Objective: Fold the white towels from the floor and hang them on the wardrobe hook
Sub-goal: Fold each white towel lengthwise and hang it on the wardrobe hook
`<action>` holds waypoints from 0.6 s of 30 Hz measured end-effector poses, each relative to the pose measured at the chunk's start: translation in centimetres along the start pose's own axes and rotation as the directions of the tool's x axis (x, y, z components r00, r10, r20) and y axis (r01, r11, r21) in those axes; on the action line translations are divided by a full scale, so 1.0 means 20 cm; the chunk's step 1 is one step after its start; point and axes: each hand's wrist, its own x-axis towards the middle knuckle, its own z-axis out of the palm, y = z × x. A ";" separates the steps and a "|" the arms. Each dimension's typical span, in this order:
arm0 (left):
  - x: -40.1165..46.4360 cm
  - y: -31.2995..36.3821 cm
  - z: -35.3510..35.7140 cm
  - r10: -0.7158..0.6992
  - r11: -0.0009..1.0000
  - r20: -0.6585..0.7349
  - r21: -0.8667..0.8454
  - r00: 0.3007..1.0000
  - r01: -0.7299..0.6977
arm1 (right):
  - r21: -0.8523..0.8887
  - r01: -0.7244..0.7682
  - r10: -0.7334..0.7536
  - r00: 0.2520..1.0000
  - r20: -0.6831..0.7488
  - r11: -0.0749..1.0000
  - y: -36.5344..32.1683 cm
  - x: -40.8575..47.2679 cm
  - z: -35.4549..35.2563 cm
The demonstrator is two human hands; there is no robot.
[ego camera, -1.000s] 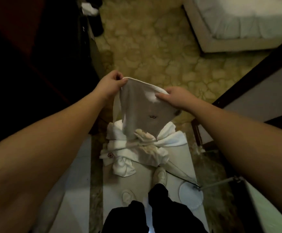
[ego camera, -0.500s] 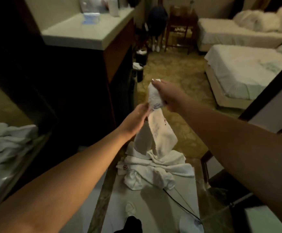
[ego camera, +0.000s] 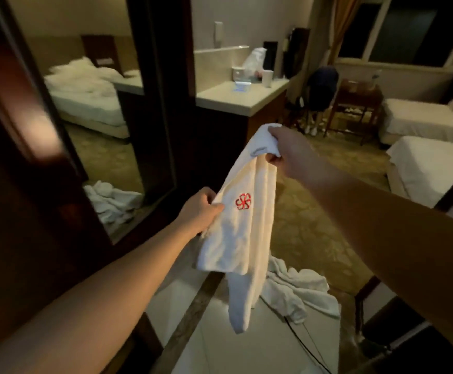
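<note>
A white towel (ego camera: pixel 243 238) with a red embroidered emblem hangs folded lengthwise in the air in front of me. My right hand (ego camera: pixel 291 151) grips its top end, bunched in the fingers. My left hand (ego camera: pixel 201 211) pinches its left edge lower down, beside the emblem. The towel's bottom tail dangles free above the floor. More white towels (ego camera: pixel 298 290) lie in a crumpled heap on the floor behind it. No wardrobe hook shows in this view.
A dark wardrobe door with a mirror (ego camera: pixel 98 130) stands at the left, reflecting a bed and the towel heap. A counter (ego camera: pixel 236 95) with small items is behind. Two beds (ego camera: pixel 430 163) stand at the right. A black cable (ego camera: pixel 309 344) runs across the floor tiles.
My view has tilted up from the floor to the room. The towel has been lifted off the heap and drawn together lengthwise; my right hand rose to its top, my left slid down its edge.
</note>
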 end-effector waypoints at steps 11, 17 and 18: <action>-0.82 -0.35 -0.83 0.024 0.976 -0.121 0.216 0.992 0.002 | -0.015 0.109 -0.108 0.993 0.038 0.994 -0.02 -0.86 0.67; -1.35 -0.73 -1.26 -0.032 0.922 -0.210 0.371 0.977 0.110 | 0.094 -0.052 0.059 0.996 -0.074 0.994 0.04 -1.36 1.01; -1.43 -0.77 -1.33 -0.027 0.914 -0.237 0.387 0.971 0.120 | 0.095 -0.020 0.025 0.998 -0.052 0.995 0.06 -1.43 1.04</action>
